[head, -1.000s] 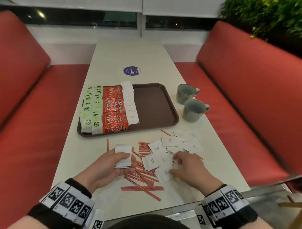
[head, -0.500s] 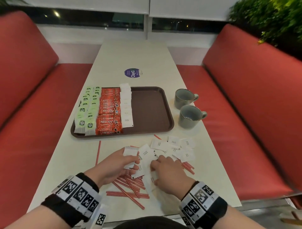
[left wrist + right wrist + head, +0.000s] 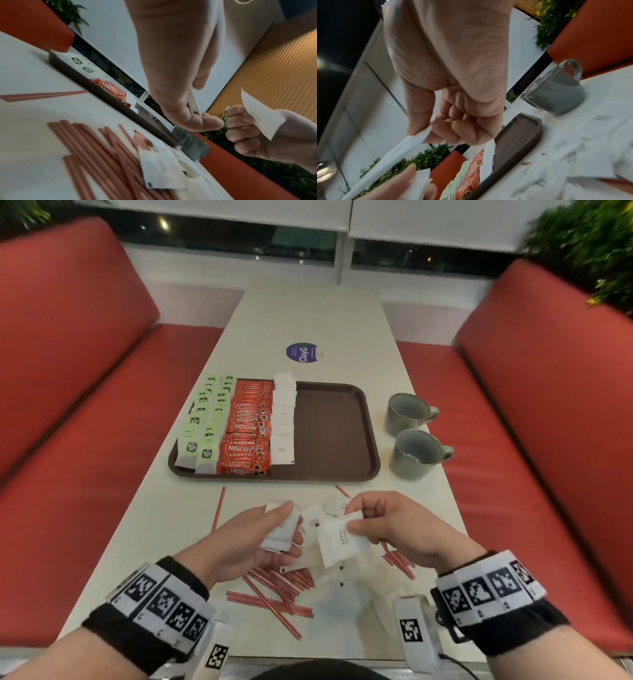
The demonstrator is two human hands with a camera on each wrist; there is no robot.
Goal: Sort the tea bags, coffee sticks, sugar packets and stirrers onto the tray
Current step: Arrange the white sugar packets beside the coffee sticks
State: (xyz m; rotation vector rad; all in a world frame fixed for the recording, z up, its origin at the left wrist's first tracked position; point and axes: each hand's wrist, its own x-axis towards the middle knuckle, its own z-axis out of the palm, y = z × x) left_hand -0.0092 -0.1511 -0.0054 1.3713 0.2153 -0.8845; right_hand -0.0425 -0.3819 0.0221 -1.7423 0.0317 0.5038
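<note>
Since half a second back I have lifted both hands clear of the pile, and my right hand (image 3: 394, 525) has come up off the table with a packet; it now pinches a white sugar packet (image 3: 342, 541) between thumb and forefinger, the other fingers curled in, the packet hanging toward my left hand (image 3: 253, 539); the left hand grasps a small stack of sugar packets (image 3: 279, 530), thumb on top and fingers beneath; the two hands sit near each other above the table (image 3: 308, 320), not touching; under them, at about six o'clock from the tray (image 3: 335, 433), lie the loose sugar packets (image 3: 159, 166) and the scattered red stirrers (image 3: 274, 594), with one stirrer (image 3: 218, 508) alone at seven o'clock from the tray; on the tray, the left half is filled, green tea bags (image 3: 205, 426) in the nine o'clock column, red coffee sticks (image 3: 248, 429) beside them, a row of sugar packets (image 3: 283, 419) next toward the centre; the tray's three o'clock half is bare brown; two grey mugs (image 3: 416, 453) stand at three o'clock from the tray, just beside it.
</note>
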